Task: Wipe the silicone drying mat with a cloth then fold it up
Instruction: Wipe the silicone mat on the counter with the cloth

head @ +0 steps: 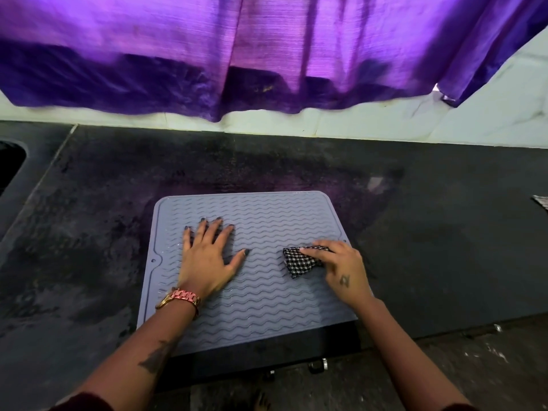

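The mat [252,271] lies flat and unfolded on the counter [89,232], under both hands. The left hand [207,256] presses on it with fingers spread and straight, holding nothing. The right hand [341,268], a little apart from the left, pinches the cloth [299,261] against the mat. I judge the wiping is in progress; the folding is not yet begun.

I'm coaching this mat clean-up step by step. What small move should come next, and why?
Probably sweep the cloth leftward across the mat. The right hand presses it near the mat's right edge, the left hand lies flat steadying the mat, and the mat is still unfolded.
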Tool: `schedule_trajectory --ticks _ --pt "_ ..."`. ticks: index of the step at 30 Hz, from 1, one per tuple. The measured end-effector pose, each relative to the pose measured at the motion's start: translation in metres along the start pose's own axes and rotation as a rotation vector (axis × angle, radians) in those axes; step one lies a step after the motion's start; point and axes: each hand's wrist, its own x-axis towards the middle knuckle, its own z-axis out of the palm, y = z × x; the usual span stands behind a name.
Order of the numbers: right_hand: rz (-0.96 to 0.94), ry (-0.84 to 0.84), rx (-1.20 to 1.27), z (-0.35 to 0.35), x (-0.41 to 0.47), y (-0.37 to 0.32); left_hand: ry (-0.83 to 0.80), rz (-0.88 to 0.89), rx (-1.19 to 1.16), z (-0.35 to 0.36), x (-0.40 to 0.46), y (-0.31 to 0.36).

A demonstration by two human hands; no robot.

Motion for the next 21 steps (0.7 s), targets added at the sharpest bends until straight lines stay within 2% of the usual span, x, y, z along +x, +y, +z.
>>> schedule_trajectory --ticks 3,8,12,15,18,21 --pt "-0.04 0.023 0.038 -0.002 0.017 0.006 0.008 -0.007 0.006 0.0 0.001 0.0" --pt "0.082 -0.053 -0.047 0.016 0.025 -0.006 0.021 -0.018 -0.008 0.0 0.0 0.002" --pt "-0.018 -0.142 0.015 0.008 0.04 0.012 0.037 -0.03 -0.018 -0.001 -0.001 0.002" --pt "-0.067 -0.07 0.094 0.006 0.056 0.024 0.051 -0.032 -0.024 0.001 -0.001 0.001" --pt "0.036 -0.089 -0.032 0.019 0.057 0.015 0.069 -0.039 -0.028 0.002 -0.001 0.001" --pt "0.025 -0.102 -0.071 0.022 0.059 0.015 0.088 -0.043 -0.047 0.003 -0.001 0.001"
